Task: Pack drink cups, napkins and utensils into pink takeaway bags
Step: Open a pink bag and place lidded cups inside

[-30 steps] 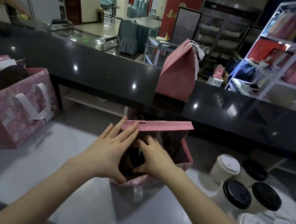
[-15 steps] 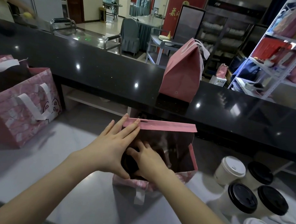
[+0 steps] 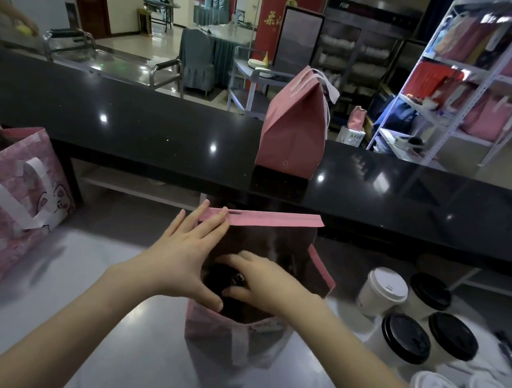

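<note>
Two grips at one bag (image 3: 218,332) — left grip (image 3: 178,261) flat, wide, bracing its side; right grip (image 3: 267,283) has sunk deeper inside, curled round a dark-lidded cup (image 3: 217,280) — seemingly almost seated.

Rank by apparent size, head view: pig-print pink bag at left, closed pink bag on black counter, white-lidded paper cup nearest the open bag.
1. pig-print pink bag, though it is nearer and cropped by the frame
2. closed pink bag
3. white-lidded paper cup
</note>
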Demonstrator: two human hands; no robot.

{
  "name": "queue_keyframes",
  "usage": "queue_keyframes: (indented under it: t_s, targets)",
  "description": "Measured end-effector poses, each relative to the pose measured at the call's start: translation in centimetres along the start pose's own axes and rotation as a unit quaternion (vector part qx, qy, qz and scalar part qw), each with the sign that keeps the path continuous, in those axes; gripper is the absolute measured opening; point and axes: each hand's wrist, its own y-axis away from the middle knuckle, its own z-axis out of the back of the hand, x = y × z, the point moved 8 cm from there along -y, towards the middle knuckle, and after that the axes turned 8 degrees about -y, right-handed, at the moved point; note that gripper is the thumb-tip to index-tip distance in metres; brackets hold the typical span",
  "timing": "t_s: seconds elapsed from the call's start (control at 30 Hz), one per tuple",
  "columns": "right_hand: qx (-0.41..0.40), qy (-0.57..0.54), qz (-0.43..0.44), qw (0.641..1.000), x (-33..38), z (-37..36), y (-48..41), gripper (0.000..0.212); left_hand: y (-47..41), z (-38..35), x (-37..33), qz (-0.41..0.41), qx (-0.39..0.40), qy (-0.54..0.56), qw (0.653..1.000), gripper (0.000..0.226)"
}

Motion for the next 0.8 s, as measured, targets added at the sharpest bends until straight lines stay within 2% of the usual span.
queue_keyframes:
  t_s: [0.07,0.13,0.2,0.33,0.4,0.5,0.57,0.7,0.8]
  targets:
    - [-0.004,-0.029,-0.025,0.999,-0.5,2.2,1.7,0.045,-0.9,-0.2,0.1,-0.004,0.002,0.0,1.0,0.132]
    - [0.0,-0.029,-0.045,0.999,-1.3,3.9,3.9,0.052,-2.0,0.0,0.0,-0.013,-0.006,0.007,1.0,0.125]
    - [0.005,0.014,-0.05,0.999,-2.1,4.9,6.0,0.051,-3.2,0.4,-0.4,-0.023,-0.024,0.02,0.999,0.116]
    - [-0.008,0.135,-0.052,0.989,-3.4,5.8,7.7,0.027,-5.5,0.7,-2.0,-0.039,-0.044,0.046,0.997,0.096]
    - [-0.025,0.133,-0.073,0.988,-4.1,5.8,8.0,0.035,-6.4,0.4,-3.2,-0.052,-0.047,0.047,0.996,0.091]
    - [-0.071,0.144,-0.101,0.982,-5.3,6.1,8.9,0.051,-7.4,0.0,-4.4,-0.056,-0.069,0.021,0.996,0.086]
    - [-0.096,0.166,-0.108,0.975,-6.2,6.5,9.7,0.054,-8.0,0.0,-5.0,-0.054,-0.08,0.025,0.995,0.085]
    - [-0.142,0.132,-0.115,0.974,-7.8,7.5,10.7,0.046,-9.0,0.6,-6.4,-0.057,-0.095,0.052,0.993,0.08]
    - [-0.25,0.061,-0.082,0.963,-8.6,9.6,12.2,0.035,-9.4,1.1,-6.9,-0.048,-0.116,0.081,0.989,0.072]
